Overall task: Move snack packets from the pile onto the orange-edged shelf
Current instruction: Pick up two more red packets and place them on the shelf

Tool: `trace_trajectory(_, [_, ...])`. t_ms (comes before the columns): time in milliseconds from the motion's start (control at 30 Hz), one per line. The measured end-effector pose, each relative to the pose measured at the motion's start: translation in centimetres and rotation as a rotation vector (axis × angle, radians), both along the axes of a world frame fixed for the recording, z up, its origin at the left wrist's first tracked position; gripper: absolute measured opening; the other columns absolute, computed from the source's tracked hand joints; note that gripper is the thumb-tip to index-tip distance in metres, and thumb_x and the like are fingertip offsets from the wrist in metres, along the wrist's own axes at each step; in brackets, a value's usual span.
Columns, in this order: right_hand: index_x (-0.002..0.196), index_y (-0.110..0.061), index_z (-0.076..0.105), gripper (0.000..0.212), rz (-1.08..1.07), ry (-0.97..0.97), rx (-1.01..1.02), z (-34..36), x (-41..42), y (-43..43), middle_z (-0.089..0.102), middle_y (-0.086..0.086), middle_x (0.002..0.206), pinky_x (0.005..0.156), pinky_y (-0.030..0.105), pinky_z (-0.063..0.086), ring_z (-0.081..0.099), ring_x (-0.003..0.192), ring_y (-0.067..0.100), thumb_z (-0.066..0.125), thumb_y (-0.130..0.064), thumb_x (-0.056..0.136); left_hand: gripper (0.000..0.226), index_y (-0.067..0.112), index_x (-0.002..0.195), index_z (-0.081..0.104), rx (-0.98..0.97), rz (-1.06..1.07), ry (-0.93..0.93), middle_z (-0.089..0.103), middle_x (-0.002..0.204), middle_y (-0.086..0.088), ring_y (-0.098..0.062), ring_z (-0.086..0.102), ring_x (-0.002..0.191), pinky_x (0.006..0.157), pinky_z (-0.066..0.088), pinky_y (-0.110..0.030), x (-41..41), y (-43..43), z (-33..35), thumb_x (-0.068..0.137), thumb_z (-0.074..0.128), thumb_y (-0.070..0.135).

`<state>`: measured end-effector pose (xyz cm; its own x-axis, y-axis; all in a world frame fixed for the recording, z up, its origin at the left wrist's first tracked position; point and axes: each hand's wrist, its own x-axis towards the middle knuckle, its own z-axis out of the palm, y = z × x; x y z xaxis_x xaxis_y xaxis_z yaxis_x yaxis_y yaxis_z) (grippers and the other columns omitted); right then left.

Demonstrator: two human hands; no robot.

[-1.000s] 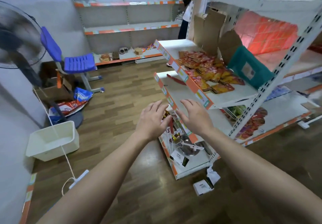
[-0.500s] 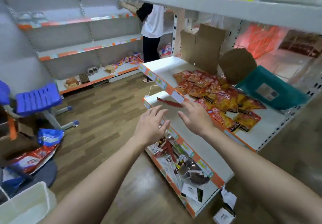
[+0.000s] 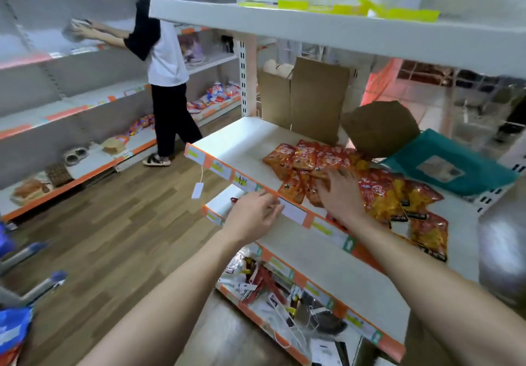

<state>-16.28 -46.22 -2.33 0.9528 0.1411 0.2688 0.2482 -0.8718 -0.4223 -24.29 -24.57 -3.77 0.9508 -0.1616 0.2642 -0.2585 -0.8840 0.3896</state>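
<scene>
The white metal shelf with an orange-edged front strip [image 3: 242, 143] has bare board left of the heap of red and orange foil snack packets [image 3: 307, 158], which runs along its length. The nearer right hand [image 3: 341, 197] lies spread flat on the heap, gripping nothing; the left hand [image 3: 253, 217], loose-fingered and empty, touches the strip.

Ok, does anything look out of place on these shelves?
Yes. The snack packets lie in a jumbled, overlapping heap, not rows, and a white tag dangles on a string below the orange shelf edge.
</scene>
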Motion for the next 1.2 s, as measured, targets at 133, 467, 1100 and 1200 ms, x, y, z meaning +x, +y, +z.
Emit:
trace_trajectory(133, [0.134, -0.002, 0.052, 0.043, -0.15, 0.091, 0.065, 0.4, 4.1, 0.5, 0.052, 0.024, 0.133, 0.105, 0.044, 0.038, 0.047, 0.124, 0.038, 0.056, -0.024, 0.098, 0.028, 0.014, 0.102, 0.071, 0.0, -0.081, 0.031, 0.065, 0.096, -0.003, -0.022, 0.059, 0.092, 0.077, 0.047, -0.035, 5.1, 0.2, 1.1, 0.101, 0.053, 0.036])
trace_trajectory(467, [0.142, -0.012, 0.037, 0.075, -0.363, 0.25, 0.228, -1.2, 7.7, 1.3, 0.045, 0.012, 0.14, 0.108, 0.038, 0.037, 0.043, 0.13, 0.03, 0.069, -0.052, 0.087, 0.041, 0.02, 0.136, 0.054, -0.144, -0.014, 0.124, 0.055, 0.138, -0.006, -0.026, 0.052, 0.125, 0.102, 0.043, -0.038, 13.9, -1.9, 1.3, 0.099, 0.052, 0.037])
trace_trajectory(1100, [0.147, -0.013, 0.038, 0.066, -0.444, 0.326, 0.323, -0.2, 7.5, 1.2, 0.045, 0.008, 0.146, 0.109, 0.033, 0.039, 0.044, 0.135, 0.025, 0.071, -0.027, 0.092, 0.058, 0.016, 0.12, 0.06, -0.236, -0.043, 0.423, 0.061, 0.125, -0.007, -0.027, 0.055, 0.116, 0.099, 0.047, -0.041, 23.3, -2.2, 0.8, 0.072, 0.078, 0.043])
trace_trajectory(1200, [0.145, -0.012, 0.039, 0.064, -0.454, 0.326, 0.314, -0.1, 7.4, 1.4, 0.047, 0.008, 0.144, 0.106, 0.033, 0.041, 0.046, 0.133, 0.026, 0.071, -0.027, 0.091, 0.048, 0.018, 0.121, 0.048, -0.338, -0.082, 0.341, 0.056, 0.119, -0.003, -0.022, 0.052, 0.11, 0.087, 0.043, -0.034, 22.3, -1.7, 0.7, 0.083, 0.074, 0.029])
